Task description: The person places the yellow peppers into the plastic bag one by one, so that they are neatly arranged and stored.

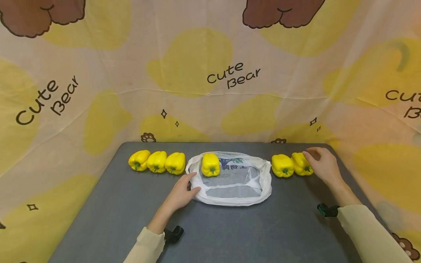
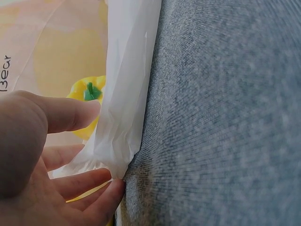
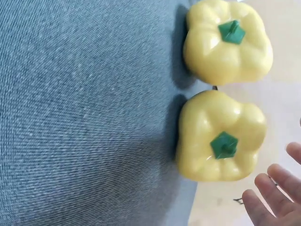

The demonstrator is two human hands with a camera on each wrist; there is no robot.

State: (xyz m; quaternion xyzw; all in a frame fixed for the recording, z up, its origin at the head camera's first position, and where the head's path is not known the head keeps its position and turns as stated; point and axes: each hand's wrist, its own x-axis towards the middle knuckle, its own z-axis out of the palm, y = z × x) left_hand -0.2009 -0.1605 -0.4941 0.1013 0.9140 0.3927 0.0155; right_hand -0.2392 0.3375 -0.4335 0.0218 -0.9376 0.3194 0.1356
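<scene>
Pepper point(image 1: 299, 163) just beside right hand point(image 1: 325, 166)

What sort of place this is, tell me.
Probably a small staged tabletop set-up rather than a working kitchen: a printed "Cute Bear" cloth surrounds the far side of a gray table, and yellow peppers sit in rows on either side of an open plastic bag.

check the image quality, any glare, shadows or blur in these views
Head: fairly even light, faint highlights on the yellow peppers; left wrist: the tabletop blurs toward the lower right; right wrist: pale glare on both peppers, dark shadows beside them.
</scene>
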